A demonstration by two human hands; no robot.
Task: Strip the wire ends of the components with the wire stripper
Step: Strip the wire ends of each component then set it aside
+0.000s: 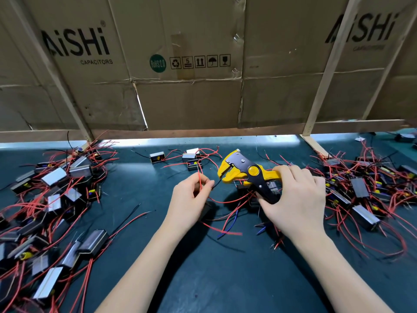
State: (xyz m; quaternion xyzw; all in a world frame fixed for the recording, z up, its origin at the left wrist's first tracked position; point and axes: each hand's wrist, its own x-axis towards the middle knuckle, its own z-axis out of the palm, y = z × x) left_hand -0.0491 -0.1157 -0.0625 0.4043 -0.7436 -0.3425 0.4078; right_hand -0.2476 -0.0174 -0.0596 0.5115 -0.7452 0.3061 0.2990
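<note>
At centre frame, left hand (pixel 191 199) pinches a black wire (pixel 217 184) toward the wire stripper (pixel 246 173) gripped by right hand (pixel 297 197); misaligned, the wire likely slips past its jaws.
</note>
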